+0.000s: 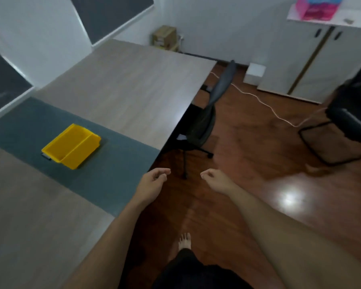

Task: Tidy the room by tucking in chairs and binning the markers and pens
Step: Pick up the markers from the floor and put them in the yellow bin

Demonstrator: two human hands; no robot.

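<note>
1. Both hands are hanging out in front of the person with nothing in them: the left hand point(154, 180) is sitting loosely curled over the table's corner edge, and the right hand point(215, 179) is curling into a soft, empty fist over the floor.
2. Judging by this, the chair step is the one in hand; no markers or pens are showing on the table point(121, 84), so whether any are still loose I cannot tell.
3. The nearer chair point(204, 119) is standing ahead of both hands and slightly to the right hand's side, its seat already partly under the table edge, its back tilting away.
4. A second chair point(350, 113) is sitting well off to the right of the right hand, out on the open floor and apart from the table; it is likely calling for a walk over, a grasp on the backrest and a push in.
5. The yellow bin point(71, 146) is lying ahead and to the left of the left hand, on the dark mat point(117, 184); it is rigid plastic, rectangular, with a divider, and looking empty.
6. The tabletop is showing a pale matte wood grain; the floor point(258, 163) is glossy reddish board catching glare; both chairs are looking like dark mesh.
</note>
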